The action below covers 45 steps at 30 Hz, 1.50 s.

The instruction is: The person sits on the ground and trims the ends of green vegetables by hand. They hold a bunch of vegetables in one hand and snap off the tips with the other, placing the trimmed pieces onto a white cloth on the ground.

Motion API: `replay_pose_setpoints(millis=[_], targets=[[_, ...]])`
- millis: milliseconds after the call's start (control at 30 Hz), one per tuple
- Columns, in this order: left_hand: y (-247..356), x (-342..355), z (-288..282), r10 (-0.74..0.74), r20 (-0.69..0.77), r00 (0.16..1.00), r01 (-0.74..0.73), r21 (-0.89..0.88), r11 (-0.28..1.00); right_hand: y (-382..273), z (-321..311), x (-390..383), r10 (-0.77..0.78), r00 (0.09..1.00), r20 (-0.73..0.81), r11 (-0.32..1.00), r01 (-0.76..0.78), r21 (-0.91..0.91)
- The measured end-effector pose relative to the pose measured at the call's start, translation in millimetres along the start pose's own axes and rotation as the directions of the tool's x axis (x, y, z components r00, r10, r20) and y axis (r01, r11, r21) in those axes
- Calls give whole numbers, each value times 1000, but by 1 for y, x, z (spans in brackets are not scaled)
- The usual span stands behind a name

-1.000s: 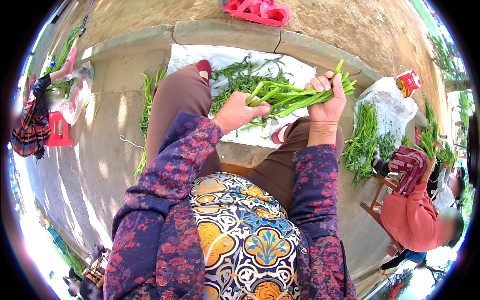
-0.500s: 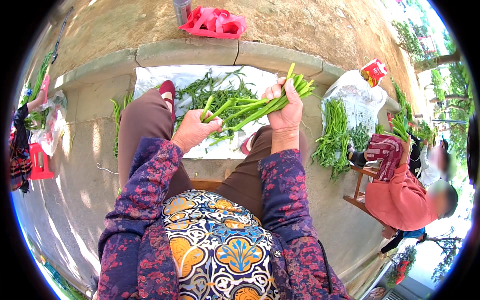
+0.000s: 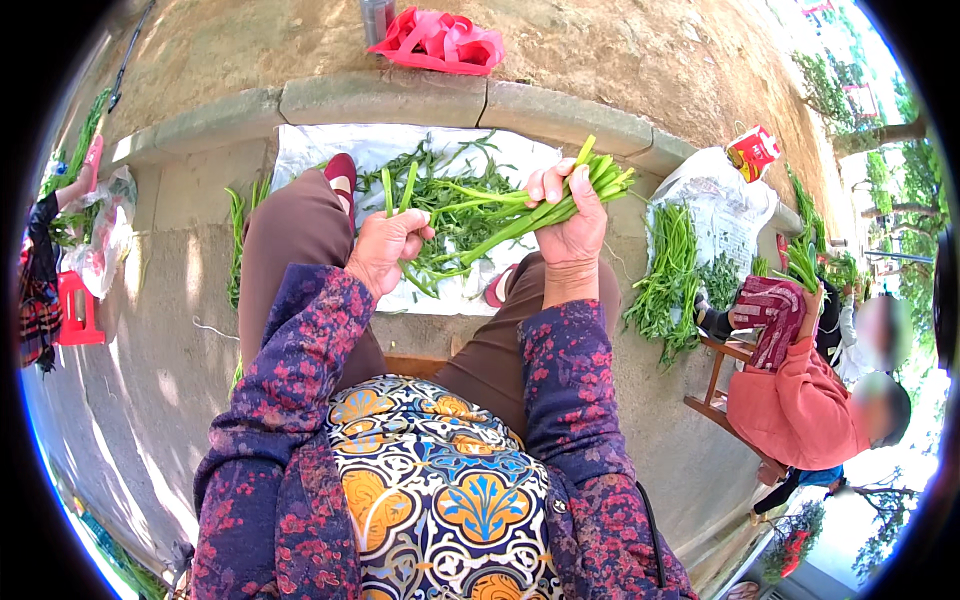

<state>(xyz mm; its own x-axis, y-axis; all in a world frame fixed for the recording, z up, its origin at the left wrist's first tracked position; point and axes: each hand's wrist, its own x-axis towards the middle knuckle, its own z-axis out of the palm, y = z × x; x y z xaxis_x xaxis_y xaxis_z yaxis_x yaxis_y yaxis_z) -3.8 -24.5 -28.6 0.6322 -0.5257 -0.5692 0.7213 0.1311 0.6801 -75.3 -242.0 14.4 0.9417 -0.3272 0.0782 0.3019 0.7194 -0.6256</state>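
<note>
My right hand (image 3: pixel 570 225) is closed around a bunch of green leafy stalks (image 3: pixel 508 230), whose cut ends stick out past the fingers to the upper right. The thinner ends of that bunch slant down to the left over the white sheet. My left hand (image 3: pixel 385 252) pinches a couple of stalks (image 3: pixel 409 186) that point upward, with a leafy tip hanging below the fingers. The two hands are apart. Beneath them, loose green leaves (image 3: pixel 470 165) lie scattered on the white sheet (image 3: pixel 305 148).
A heap of greens (image 3: pixel 668 275) lies to the right beside a white plastic bag (image 3: pixel 715 185). A seated person (image 3: pixel 795 390) is further right. Beyond the sheet runs a stone kerb (image 3: pixel 385 103), with a red bag (image 3: pixel 440 45) behind it. A red stool (image 3: pixel 78 310) stands left.
My left hand has moved slightly left, away from the bunch, and now holds two upright stalks apart from it. My right hand keeps its grip in nearly the same place.
</note>
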Motion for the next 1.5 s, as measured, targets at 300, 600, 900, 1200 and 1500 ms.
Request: replay_pose_setpoints(millis=[300,600,900,1200,1500], targets=[[-4,15,-20,-93,-170,981,59,-196,979,-10,3,-3,-99,966,240,995,98,15],[65,33,-42,26,201,979,56,-392,918,-37,-15,-12,-152,986,62,988,150,38],[96,26,-27,125,446,886,27,-319,947,-16,-6,0,-14,983,-183,1000,10,-22],[62,34,-8,93,298,950,-69,-91,993,18,10,13,200,884,-423,903,-334,-272],[40,30,12,131,273,953,-178,155,972,64,28,14,199,877,-437,901,-339,-271]])
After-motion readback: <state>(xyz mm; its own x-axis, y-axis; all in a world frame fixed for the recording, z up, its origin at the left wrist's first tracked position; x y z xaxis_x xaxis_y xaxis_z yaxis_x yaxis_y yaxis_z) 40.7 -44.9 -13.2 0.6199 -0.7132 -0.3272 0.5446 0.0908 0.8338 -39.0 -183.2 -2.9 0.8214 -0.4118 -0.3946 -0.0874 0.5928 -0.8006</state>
